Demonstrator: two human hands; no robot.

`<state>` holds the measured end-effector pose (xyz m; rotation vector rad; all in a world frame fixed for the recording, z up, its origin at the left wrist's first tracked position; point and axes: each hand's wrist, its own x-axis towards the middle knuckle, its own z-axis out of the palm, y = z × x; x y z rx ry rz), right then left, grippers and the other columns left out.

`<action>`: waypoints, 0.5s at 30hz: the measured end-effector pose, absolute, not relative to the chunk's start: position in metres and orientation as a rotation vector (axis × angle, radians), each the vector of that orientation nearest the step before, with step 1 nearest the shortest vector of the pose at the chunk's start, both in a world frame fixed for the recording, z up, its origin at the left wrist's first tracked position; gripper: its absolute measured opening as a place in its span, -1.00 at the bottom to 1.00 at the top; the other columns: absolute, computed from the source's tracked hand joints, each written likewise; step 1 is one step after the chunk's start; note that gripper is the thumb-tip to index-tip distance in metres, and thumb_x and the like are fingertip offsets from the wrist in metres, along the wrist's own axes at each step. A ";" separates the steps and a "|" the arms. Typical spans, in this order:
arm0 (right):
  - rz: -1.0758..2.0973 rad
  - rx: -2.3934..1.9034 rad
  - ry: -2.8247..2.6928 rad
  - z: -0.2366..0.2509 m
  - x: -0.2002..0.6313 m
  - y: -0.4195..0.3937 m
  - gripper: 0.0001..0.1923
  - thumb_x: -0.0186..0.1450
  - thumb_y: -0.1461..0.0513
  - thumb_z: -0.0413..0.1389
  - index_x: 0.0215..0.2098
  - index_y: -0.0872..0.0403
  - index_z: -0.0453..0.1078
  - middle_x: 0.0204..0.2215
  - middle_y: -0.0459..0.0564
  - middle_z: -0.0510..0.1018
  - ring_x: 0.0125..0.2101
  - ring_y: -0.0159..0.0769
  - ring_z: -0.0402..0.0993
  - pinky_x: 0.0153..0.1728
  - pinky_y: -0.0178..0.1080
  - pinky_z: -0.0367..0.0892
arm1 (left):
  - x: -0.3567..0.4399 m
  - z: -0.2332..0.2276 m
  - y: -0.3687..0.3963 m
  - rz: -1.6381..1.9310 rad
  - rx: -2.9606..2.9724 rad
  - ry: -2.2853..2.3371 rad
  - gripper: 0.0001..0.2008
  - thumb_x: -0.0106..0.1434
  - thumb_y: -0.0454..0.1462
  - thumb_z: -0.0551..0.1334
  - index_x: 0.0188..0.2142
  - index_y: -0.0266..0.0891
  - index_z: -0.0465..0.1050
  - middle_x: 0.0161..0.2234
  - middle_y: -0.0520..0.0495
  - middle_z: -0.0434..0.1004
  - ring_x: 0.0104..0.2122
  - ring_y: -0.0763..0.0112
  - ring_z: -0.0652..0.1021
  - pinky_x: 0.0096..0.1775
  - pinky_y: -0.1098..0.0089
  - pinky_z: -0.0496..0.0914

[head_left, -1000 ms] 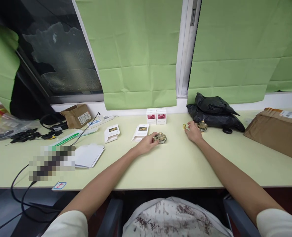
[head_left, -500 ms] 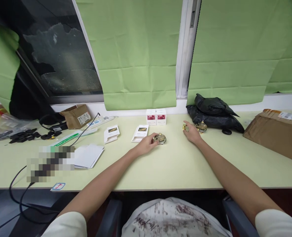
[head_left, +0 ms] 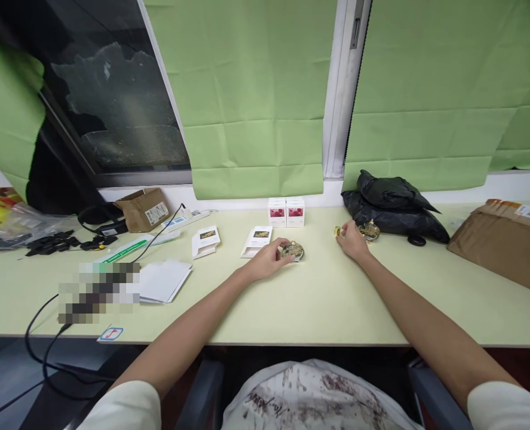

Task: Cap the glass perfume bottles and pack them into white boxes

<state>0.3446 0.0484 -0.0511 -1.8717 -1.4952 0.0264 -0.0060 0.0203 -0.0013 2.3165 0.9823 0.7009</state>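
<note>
The pale table [head_left: 256, 322] supports the following items. Left: open brown box [head_left: 135, 216], white papers [head_left: 165, 279]. Centre: two white cartons [head_left: 205, 242], two small boxes with pink pictures [head_left: 277, 213], round bottle [head_left: 297, 252]. Right: second bottle [head_left: 370, 230] just beside a black bag [head_left: 397, 222], brown parcel [head_left: 502, 245].

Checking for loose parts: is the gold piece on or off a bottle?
Off: the gold piece is at the right hand, apart from the left bottle and the right bottle.

There are two glass bottles [head_left: 297, 252] [head_left: 372, 230] and one gold cap [head_left: 337, 230] around twelve o'clock, two open cartons [head_left: 206, 240] [head_left: 259, 239] near eleven.
</note>
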 end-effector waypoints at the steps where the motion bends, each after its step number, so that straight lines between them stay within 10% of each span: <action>1: 0.012 -1.864 -1.488 -0.050 0.344 0.047 -0.71 0.27 0.24 0.13 -0.06 0.03 0.21 -0.16 0.07 0.52 -0.19 -0.12 0.46 -0.19 -0.16 0.29 | -0.008 0.002 0.020 0.721 2.317 0.980 -0.44 0.38 0.12 0.20 0.21 -0.12 0.35 -0.07 -0.07 0.56 -0.33 0.34 0.50 -0.24 0.30 0.38; 8: 0.098 -1.441 -1.728 -0.028 0.307 0.023 -0.79 0.41 0.05 0.08 -0.15 0.01 0.38 -0.21 0.03 0.54 -0.29 -0.20 0.43 -0.17 -0.15 0.34 | -0.030 0.019 0.035 0.960 2.523 1.234 -0.56 0.54 0.02 -0.05 -0.10 -0.15 0.49 -0.15 -0.13 0.57 -0.14 0.19 0.49 -0.02 0.21 0.34; 15: 0.497 -1.190 -1.989 -0.018 0.243 -0.002 -0.52 0.32 -0.05 0.24 0.14 -0.09 0.41 0.05 -0.03 0.56 -0.22 -0.23 0.43 -0.14 -0.18 0.38 | -0.049 0.003 0.064 0.905 2.343 1.873 -0.51 0.51 0.03 -0.02 0.21 -0.20 0.35 0.22 -0.31 0.39 0.20 -0.08 0.35 0.17 0.02 0.24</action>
